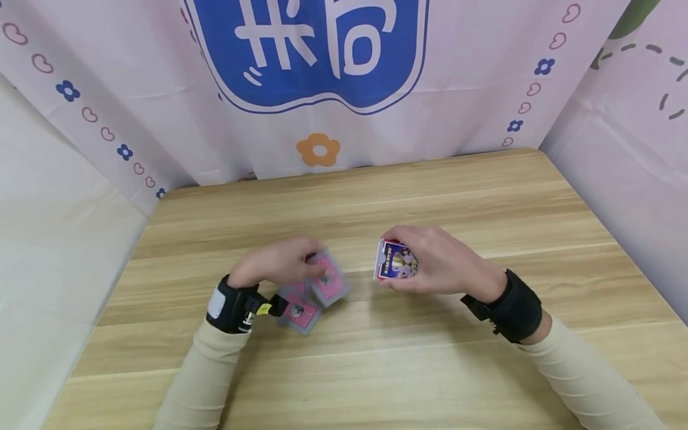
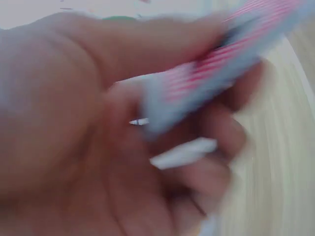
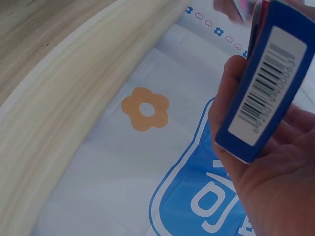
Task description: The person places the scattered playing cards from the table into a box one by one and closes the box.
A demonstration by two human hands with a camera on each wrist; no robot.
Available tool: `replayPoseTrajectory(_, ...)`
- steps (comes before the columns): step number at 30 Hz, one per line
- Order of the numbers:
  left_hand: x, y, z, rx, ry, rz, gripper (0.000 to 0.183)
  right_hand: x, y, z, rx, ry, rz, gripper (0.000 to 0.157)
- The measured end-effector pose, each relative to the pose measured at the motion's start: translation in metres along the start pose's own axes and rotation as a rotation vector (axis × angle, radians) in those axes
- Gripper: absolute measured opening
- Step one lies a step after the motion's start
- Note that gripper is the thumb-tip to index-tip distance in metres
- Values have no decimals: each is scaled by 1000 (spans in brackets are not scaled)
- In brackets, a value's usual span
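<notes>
Between the thumb and fingers of my left hand (image 1: 282,261) is a playing card (image 1: 330,280) with a pink-and-red patterned back and pale border. Motion blurs that card (image 2: 216,69) in the left wrist view. Other playing cards (image 1: 302,315) lie overlapping on the table, just below the left hand and partly hidden by it. To the right, my right hand (image 1: 438,260) grips a small blue card box (image 1: 396,261) with a gold cup picture, its end facing the left hand. The right wrist view shows a barcode on the blue side of the box (image 3: 268,83).
The wood-grain table (image 1: 344,370) has a rounded far corner at the right. Behind it hangs a white cloth (image 1: 451,113) with a blue emblem and an orange flower (image 1: 318,149). Pale sheets border the table on the left and right.
</notes>
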State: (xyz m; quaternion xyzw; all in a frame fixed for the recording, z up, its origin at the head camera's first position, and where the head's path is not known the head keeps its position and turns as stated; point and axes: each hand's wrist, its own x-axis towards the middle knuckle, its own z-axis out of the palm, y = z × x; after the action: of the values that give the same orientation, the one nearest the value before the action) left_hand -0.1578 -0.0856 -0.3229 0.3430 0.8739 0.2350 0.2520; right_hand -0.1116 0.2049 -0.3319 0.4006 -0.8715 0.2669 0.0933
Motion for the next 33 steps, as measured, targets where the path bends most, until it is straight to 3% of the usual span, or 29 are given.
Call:
replayPoseTrajectory(2,-2,6,-3,-81,73,40,16,-1,1,0,2,-1,2,66)
replayPoseTrajectory(5,-4,15,-5,-234,154,44,17,-1,1,1,-3,-4,6,67)
replayPoseTrajectory(9,-5,26,-3,-399,203,38,18,-1,1,0,-3,-7,4,68)
replayPoseTrajectory(12,-3,36,0,-463,224,63,18,-1,0,0,4,-11,-1,68)
replayPoseTrajectory(17,-4,60,2,-474,268,93,18,-1,0,-1,10,-18,-6,67)
replayPoseTrajectory(24,14,43,17,-470,378,188,15,-1,-1,0,21,-20,-7,68)
replayPoseTrajectory(30,22,49,29,-449,510,246,16,0,-1,-1,18,36,-15,67)
replayPoseTrajectory(33,26,53,36,-462,514,263,18,0,-1,-2,19,54,-17,67)
